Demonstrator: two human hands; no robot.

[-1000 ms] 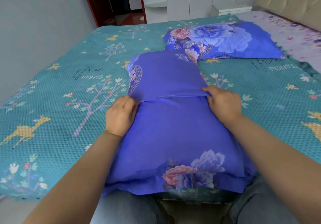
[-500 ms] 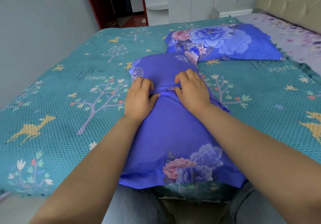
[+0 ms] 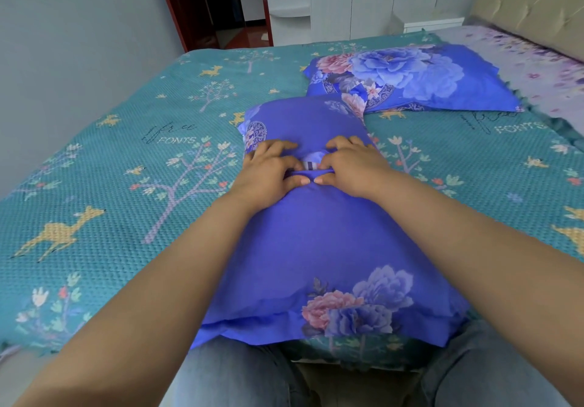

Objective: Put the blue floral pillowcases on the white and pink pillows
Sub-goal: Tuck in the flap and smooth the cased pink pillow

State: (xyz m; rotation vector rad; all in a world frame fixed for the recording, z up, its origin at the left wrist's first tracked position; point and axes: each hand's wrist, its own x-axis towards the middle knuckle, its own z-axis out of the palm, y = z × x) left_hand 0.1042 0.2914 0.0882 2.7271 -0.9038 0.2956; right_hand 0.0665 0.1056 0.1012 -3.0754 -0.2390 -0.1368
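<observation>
A pillow in a blue floral pillowcase (image 3: pixel 319 248) lies lengthwise on the bed in front of me, its flowered end nearest me. My left hand (image 3: pixel 268 172) and my right hand (image 3: pixel 350 166) sit side by side at the overlap in its back. Each pinches the fabric edge between thumb and fingers. A small gap between the hands shows a bit of striped pillow (image 3: pixel 311 165) inside. A second pillow in a blue floral case (image 3: pixel 410 78) lies flat further back on the right.
The bed has a teal cover (image 3: pixel 126 169) with trees and deer. A lilac floral sheet (image 3: pixel 537 68) and a padded headboard lie at the far right. A grey wall runs along the left; a doorway and white cupboards stand beyond the bed.
My hands came from the pillow's two sides to its middle. They now pinch the flap's edge, and a small gap has opened that shows the pillow inside.
</observation>
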